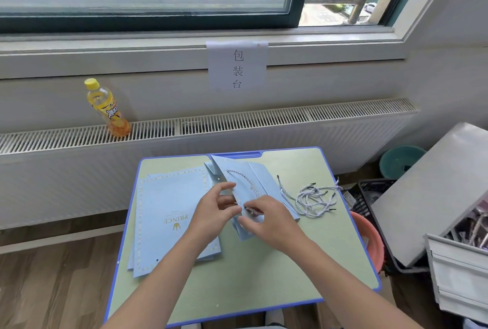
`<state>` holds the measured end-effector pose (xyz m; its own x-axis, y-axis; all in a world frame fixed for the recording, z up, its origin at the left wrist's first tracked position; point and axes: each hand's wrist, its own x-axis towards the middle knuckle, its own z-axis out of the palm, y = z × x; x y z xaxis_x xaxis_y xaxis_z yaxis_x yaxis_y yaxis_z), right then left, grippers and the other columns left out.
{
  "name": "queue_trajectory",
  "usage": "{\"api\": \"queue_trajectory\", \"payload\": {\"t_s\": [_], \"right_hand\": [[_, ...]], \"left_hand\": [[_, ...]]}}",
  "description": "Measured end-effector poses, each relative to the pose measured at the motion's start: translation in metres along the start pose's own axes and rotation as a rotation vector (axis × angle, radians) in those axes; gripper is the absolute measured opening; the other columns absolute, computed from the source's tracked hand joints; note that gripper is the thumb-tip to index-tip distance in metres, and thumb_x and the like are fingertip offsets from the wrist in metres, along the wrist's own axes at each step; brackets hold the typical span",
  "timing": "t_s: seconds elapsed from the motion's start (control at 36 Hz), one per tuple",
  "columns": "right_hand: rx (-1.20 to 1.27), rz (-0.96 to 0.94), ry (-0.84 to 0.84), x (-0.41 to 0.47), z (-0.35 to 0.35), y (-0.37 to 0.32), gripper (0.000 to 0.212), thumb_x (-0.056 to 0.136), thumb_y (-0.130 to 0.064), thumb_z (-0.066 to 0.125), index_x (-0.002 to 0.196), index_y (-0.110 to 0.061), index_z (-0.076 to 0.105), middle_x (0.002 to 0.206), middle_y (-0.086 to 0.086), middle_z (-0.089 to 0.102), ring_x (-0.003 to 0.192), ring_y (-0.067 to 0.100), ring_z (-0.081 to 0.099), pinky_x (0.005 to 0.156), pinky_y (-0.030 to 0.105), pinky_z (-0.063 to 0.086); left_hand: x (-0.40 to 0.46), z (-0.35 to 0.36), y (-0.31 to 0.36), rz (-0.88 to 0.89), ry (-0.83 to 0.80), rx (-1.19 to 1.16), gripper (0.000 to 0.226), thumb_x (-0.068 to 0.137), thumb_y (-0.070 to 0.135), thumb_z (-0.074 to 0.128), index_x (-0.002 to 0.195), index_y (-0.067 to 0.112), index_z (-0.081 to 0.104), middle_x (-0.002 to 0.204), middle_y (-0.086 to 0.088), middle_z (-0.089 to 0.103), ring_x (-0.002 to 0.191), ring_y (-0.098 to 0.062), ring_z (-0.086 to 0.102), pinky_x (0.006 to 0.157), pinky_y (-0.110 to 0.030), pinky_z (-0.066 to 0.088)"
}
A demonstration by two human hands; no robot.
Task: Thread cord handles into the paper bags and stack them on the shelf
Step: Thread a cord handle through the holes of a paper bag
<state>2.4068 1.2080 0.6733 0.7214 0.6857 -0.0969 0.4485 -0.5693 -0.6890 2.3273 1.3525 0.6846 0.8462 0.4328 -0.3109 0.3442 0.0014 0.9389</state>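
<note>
a small desk (264,262) with a blue rim is seen below a window, pushed close to a long radiator (237,122), on which a yellow drink bottle (107,107) is stood at the left. at the right, a grey cabinet (435,196) and a black crate (369,196) are crowded against the desk edge, with a pink basin (369,236) tucked just beside it, so little open room is left on that side; the floor to the left is open. a stack of flat paper bags (169,212) is laid on the desk's left half, reaching its left rim, and these appear not yet threaded. the bag in work (253,178) is held partly opened at the desk's middle, with one cord handle (245,178) already looped across its face. its edge is gripped by the left hand (214,212), fingers curled round the paper. a cord end is pinched by the right hand (266,220) at the bag's near side, probably at a punched hole, though the hole itself is hidden. a loose tangle of spare cords (314,199) is left near the right rim. the task is judged early: one bag is half done, none is stacked, and no shelf is clearly shown.
</note>
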Motion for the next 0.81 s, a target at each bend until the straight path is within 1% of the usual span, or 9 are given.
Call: {"api": "queue_trajectory", "payload": {"t_s": [0.06, 0.14, 0.19, 0.25, 0.36, 0.42, 0.5, 0.69, 0.81], "right_hand": [[0.003, 0.029, 0.011, 0.002, -0.001, 0.0, 0.028, 0.082, -0.037, 0.071, 0.103, -0.019, 0.068, 0.094, -0.003, 0.062, 0.09, 0.009, 0.054, 0.078, 0.017, 0.042], [-0.011, 0.021, 0.058, 0.004, -0.005, -0.005, 0.016, 0.083, -0.027, 0.068, 0.084, -0.012, 0.065, 0.075, 0.0, 0.056, 0.075, 0.013, 0.047, 0.064, 0.015, 0.037], [0.001, 0.051, 0.09, 0.004, -0.008, -0.007, 0.016, 0.083, -0.019, 0.062, 0.078, -0.004, 0.062, 0.069, 0.009, 0.055, 0.069, 0.02, 0.045, 0.065, 0.029, 0.042], [0.054, 0.108, 0.11, 0.004, -0.011, -0.006, 0.015, 0.082, -0.015, 0.059, 0.083, -0.001, 0.066, 0.074, 0.016, 0.06, 0.071, 0.027, 0.051, 0.07, 0.038, 0.045], [0.188, 0.199, 0.106, 0.0, -0.012, -0.003, 0.017, 0.082, -0.012, 0.057, 0.09, -0.009, 0.072, 0.083, 0.013, 0.069, 0.082, 0.028, 0.062, 0.077, 0.037, 0.052], [0.209, 0.215, 0.113, -0.002, -0.012, -0.003, 0.017, 0.082, -0.01, 0.058, 0.092, -0.009, 0.072, 0.084, 0.011, 0.07, 0.083, 0.026, 0.064, 0.078, 0.036, 0.052], [0.237, 0.225, 0.122, -0.004, -0.012, -0.005, 0.017, 0.082, -0.009, 0.06, 0.092, -0.015, 0.073, 0.081, -0.001, 0.071, 0.078, 0.013, 0.064, 0.075, 0.027, 0.052], [0.217, 0.222, 0.109, -0.007, -0.013, -0.005, 0.005, 0.083, -0.011, 0.063, 0.084, -0.013, 0.068, 0.08, 0.0, 0.07, 0.076, 0.016, 0.063, 0.07, 0.027, 0.05], [0.216, 0.227, 0.101, -0.01, -0.013, -0.006, 0.01, 0.083, -0.011, 0.063, 0.076, -0.018, 0.063, 0.078, 0.0, 0.069, 0.076, 0.017, 0.063, 0.07, 0.031, 0.051]], "left_hand": [[0.001, 0.005, 0.004, 0.015, 0.027, 0.018, 0.05, 0.082, -0.003, 0.07, 0.119, 0.029, 0.057, 0.092, 0.004, 0.074, 0.086, -0.004, 0.07, 0.08, -0.02, 0.053], [0.002, 0.012, 0.009, 0.037, 0.055, 0.053, 0.049, 0.083, 0.001, 0.072, 0.115, 0.033, 0.053, 0.09, 0.009, 0.073, 0.084, 0.0, 0.069, 0.081, -0.02, 0.052], [0.005, 0.014, 0.009, 0.045, 0.08, 0.073, 0.04, 0.085, 0.005, 0.07, 0.111, 0.029, 0.05, 0.092, 0.009, 0.074, 0.087, -0.004, 0.069, 0.082, -0.022, 0.052], [0.008, 0.015, 0.01, 0.048, 0.093, 0.122, 0.029, 0.088, 0.006, 0.066, 0.104, 0.025, 0.051, 0.093, 0.01, 0.073, 0.09, -0.008, 0.068, 0.083, -0.023, 0.051], [0.012, 0.017, 0.012, 0.073, -0.002, 0.381, 0.016, 0.09, 0.009, 0.063, 0.087, 0.025, 0.062, 0.089, 0.011, 0.07, 0.088, -0.006, 0.066, 0.08, -0.021, 0.05], [0.014, 0.018, 0.014, 0.028, -0.029, 0.371, 0.013, 0.089, 0.01, 0.064, 0.085, 0.022, 0.065, 0.085, 0.008, 0.071, 0.083, -0.007, 0.066, 0.079, -0.024, 0.052], [0.018, 0.015, 0.017, -0.044, -0.044, 0.308, 0.006, 0.085, 0.013, 0.07, 0.083, 0.017, 0.067, 0.079, 0.002, 0.072, 0.076, -0.012, 0.068, 0.078, -0.031, 0.054], [0.025, 0.01, 0.024, -0.134, -0.137, 0.349, 0.016, 0.074, 0.006, 0.078, 0.076, 0.012, 0.063, 0.078, -0.007, 0.073, 0.069, -0.015, 0.067, 0.074, -0.031, 0.052], [0.028, 0.01, 0.028, -0.162, -0.186, 0.356, 0.022, 0.071, 0.002, 0.08, 0.069, 0.011, 0.06, 0.071, -0.008, 0.068, 0.064, -0.016, 0.063, 0.064, -0.026, 0.049]]}}
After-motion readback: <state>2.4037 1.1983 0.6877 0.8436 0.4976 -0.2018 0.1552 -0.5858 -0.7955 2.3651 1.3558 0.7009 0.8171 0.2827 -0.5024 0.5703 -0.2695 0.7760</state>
